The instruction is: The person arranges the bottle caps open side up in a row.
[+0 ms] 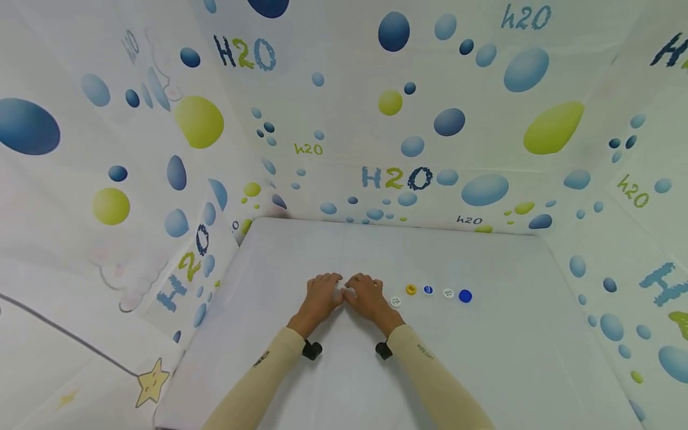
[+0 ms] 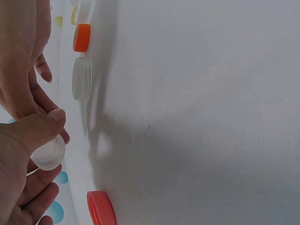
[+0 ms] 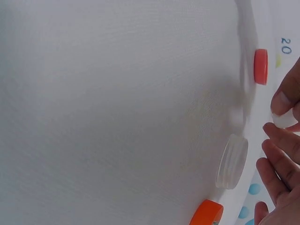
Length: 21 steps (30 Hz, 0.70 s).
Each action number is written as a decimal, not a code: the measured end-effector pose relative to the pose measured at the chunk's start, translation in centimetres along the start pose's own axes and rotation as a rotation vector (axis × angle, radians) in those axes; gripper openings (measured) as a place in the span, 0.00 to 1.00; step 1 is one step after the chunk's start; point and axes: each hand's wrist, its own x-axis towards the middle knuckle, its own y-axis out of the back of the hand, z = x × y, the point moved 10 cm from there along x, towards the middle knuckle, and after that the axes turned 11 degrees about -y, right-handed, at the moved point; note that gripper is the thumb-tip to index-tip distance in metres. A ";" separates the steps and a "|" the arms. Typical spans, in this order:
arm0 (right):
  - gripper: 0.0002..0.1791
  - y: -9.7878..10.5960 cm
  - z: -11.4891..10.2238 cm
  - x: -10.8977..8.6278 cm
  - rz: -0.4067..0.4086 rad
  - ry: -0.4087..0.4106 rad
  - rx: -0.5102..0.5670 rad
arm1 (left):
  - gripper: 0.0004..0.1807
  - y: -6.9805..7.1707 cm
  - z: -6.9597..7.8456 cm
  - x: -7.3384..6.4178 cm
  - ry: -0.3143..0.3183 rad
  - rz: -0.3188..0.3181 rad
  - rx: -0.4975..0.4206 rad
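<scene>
My left hand [image 1: 321, 297] holds a translucent white bottle cap [image 2: 48, 153] between thumb and fingers, raised over the table. My right hand [image 1: 369, 297] meets it from the other side, a fingertip right at the cap's edge in both wrist views. Its other fingers [image 3: 276, 161] fan out loosely, and its thumb is hidden there. Close by on the table, a clear cap [image 2: 82, 78] stands between an orange cap [image 2: 82, 38] on the right and a red cap [image 2: 101, 208] on the left. The head view has that red cap hidden behind my left hand.
To the right of my hands lie a white cap [image 1: 395, 301], a yellow cap [image 1: 411, 289], a blue-and-white cap [image 1: 428, 290], another white cap [image 1: 448, 293] and a blue cap [image 1: 465, 296]. The white table [image 1: 484, 364] is enclosed by walls of bubble-printed sheeting [image 1: 349, 119].
</scene>
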 end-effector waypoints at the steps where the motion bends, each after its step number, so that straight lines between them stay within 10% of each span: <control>1: 0.18 0.0 -0.1 0.0 0.001 0.003 0.005 | 0.22 0.0 0.0 0.0 -0.001 0.004 0.001; 21: 0.22 -0.3 -0.1 0.4 0.011 -0.016 0.013 | 0.20 -0.5 -0.7 0.6 0.039 0.043 -0.005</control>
